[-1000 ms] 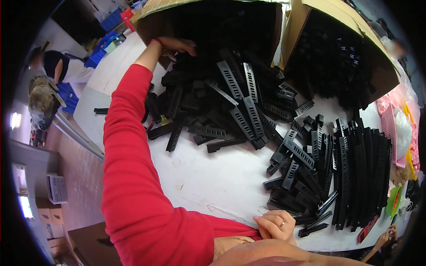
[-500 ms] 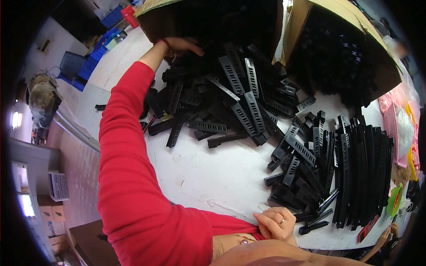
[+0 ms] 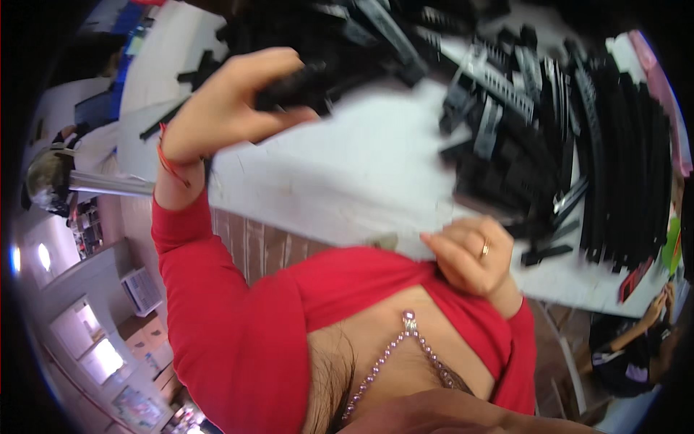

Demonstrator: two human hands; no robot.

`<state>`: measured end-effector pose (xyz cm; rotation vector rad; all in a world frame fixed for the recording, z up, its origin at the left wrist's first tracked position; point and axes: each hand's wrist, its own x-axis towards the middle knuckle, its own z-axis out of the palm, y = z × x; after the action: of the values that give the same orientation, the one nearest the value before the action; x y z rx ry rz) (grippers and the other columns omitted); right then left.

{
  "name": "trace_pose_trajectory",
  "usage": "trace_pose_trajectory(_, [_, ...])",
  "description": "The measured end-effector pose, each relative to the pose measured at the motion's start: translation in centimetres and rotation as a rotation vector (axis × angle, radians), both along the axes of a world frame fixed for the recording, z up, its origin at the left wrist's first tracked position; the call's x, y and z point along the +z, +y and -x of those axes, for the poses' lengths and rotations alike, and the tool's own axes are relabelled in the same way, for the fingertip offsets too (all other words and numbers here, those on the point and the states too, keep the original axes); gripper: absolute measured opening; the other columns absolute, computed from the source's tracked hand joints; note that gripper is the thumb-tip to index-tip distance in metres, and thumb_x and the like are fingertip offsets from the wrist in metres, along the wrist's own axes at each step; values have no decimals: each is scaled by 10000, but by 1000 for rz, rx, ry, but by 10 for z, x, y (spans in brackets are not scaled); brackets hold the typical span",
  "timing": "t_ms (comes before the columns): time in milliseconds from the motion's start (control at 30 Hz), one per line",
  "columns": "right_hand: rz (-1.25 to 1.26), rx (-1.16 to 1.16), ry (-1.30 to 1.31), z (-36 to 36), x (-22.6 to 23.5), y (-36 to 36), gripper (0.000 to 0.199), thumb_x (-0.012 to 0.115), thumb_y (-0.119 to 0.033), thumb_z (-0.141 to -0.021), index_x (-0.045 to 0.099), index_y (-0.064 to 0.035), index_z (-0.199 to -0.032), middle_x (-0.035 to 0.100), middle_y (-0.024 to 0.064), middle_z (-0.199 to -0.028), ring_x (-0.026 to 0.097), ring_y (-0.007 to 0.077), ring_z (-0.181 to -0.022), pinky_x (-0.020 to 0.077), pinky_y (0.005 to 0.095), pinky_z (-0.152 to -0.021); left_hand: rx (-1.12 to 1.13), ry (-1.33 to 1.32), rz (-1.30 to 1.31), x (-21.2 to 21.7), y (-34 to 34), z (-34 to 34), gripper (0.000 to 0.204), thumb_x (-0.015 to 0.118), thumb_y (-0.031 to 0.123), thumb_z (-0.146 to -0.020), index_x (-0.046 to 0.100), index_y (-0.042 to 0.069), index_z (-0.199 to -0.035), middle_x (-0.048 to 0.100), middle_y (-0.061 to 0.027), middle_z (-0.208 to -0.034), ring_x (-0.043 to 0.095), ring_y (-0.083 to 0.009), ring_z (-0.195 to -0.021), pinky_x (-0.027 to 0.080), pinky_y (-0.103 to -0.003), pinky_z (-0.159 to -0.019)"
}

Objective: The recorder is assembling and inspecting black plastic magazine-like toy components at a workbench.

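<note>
Raised over the near left edge of a heap of black slotted plastic parts (image 3: 390, 43) is my left hand (image 3: 228, 101), with a red string at its wrist. Its thumb and fingers stand apart. Black shapes show between and beyond them, and I can make out no separate part in the grip. Close to my chest, my right hand (image 3: 473, 253) is closed, its fingers curled and a ring on one of them. Whether it holds anything is hidden. Beyond that hand lies a looser pile of the black parts (image 3: 499, 159).
Long black strips (image 3: 625, 166) stand in rows at the right of the white table (image 3: 347, 173). A red object (image 3: 636, 281) lies near the table's right edge. Another person's hands (image 3: 656, 309) show at the far right. A metal pole (image 3: 112, 183) runs at the left.
My left hand has come back from beside the cardboard box toward me and up. The view has tilted down toward my chest, and the boxes have left the picture. My right hand stays curled.
</note>
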<state>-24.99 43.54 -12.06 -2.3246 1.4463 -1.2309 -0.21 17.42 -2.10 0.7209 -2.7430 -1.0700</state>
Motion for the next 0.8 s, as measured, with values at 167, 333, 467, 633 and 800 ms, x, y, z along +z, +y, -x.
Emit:
trace_pose_trajectory(167, [7, -6, 22, -4, -4, -3, 431, 727, 46, -620, 770, -89, -1027, 693, 6, -882, 668, 241, -831, 549, 336, -687, -6, -80, 290, -68, 68, 11, 423, 867, 174, -763, 650, 48, -1104, 559, -128, -967, 586, -343, -893, 483, -404, -745])
trace_pose_trajectory(333, [-41, -84, 70, -15, -7, 4, 410, 790, 21, -681, 771, -118, -1066, 711, 15, -1009, 667, 258, -989, 558, 362, -823, 128, 138, 436, -81, 93, -3, 839, 950, 295, -629, 611, 138, -1379, 598, -102, -1300, 540, -309, -1178, 429, -417, -1031])
trace_pose_trajectory(467, [-7, -201, 93, -26, -11, -1, 374, 768, -34, -766, 740, -105, -1132, 681, 36, -1117, 624, 257, -1082, 535, 375, -877, 277, 211, 507, -88, 112, -28, 685, 946, 222, -653, 694, 118, -1281, 652, -95, -1267, 570, -274, -1159, 458, -377, -980])
trace_pose_trajectory(633, [13, -233, 88, -36, -13, -11, 430, 801, -50, -740, 718, -83, -1161, 671, 34, -1131, 621, 262, -1055, 530, 386, -858, 504, 297, 469, -113, 131, -58, 349, 829, 35, -783, 758, 74, -1123, 712, -66, -1069, 603, -241, -1030, 467, -350, -916])
trace_pose_trajectory(800, [-105, -233, 56, -60, -19, -27, 436, 807, -73, -751, 685, -48, -1169, 679, 72, -1130, 617, 275, -1049, 540, 388, -858, 535, 324, 472, -115, 143, -48, 464, 819, 26, -792, 722, 80, -1243, 682, -75, -1130, 570, -243, -1063, 465, -344, -931])
